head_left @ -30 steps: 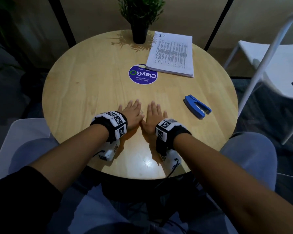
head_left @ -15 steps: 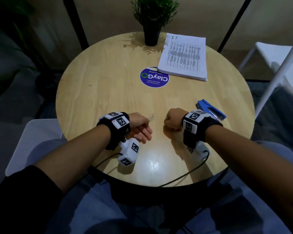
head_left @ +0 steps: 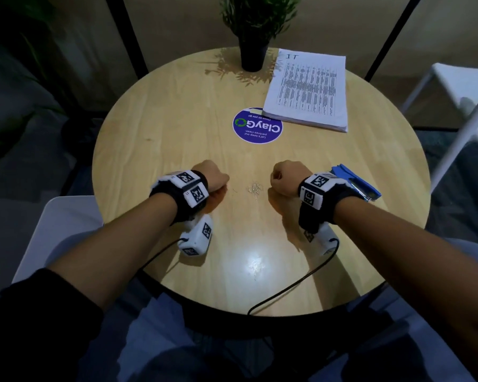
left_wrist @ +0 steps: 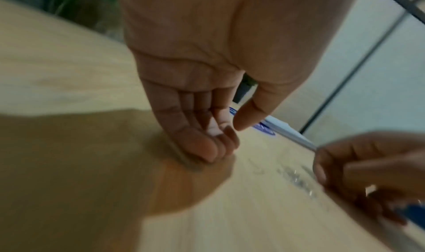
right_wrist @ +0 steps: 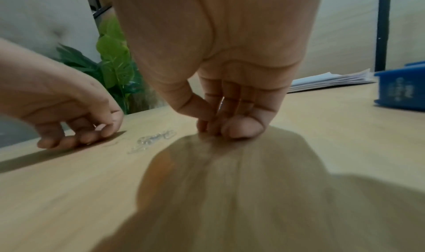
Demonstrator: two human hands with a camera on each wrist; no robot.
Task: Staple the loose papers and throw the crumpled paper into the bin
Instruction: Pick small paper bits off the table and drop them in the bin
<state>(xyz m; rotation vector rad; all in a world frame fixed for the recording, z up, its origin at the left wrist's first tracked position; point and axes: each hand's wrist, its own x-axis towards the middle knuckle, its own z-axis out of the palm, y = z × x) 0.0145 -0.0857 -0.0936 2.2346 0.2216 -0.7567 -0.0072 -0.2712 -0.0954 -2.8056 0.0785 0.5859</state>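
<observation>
- Your left hand (head_left: 214,178) is resting knuckles-down on the round table (head_left: 155,150), fingers curled under, holding nothing.
- Your right hand (head_left: 287,177) is sitting the same way, fingers folded in, thumb against them, nothing visible in its grip.
- A small scatter of loose staples (head_left: 254,187) is lying between your fists.
- The blue stapler (head_left: 355,183) is lying just beyond your right wrist.
- The stack of papers (head_left: 308,91) is sitting at the far edge, overlapping the purple sticker (head_left: 253,130), beside the potted plant (head_left: 255,28).
</observation>
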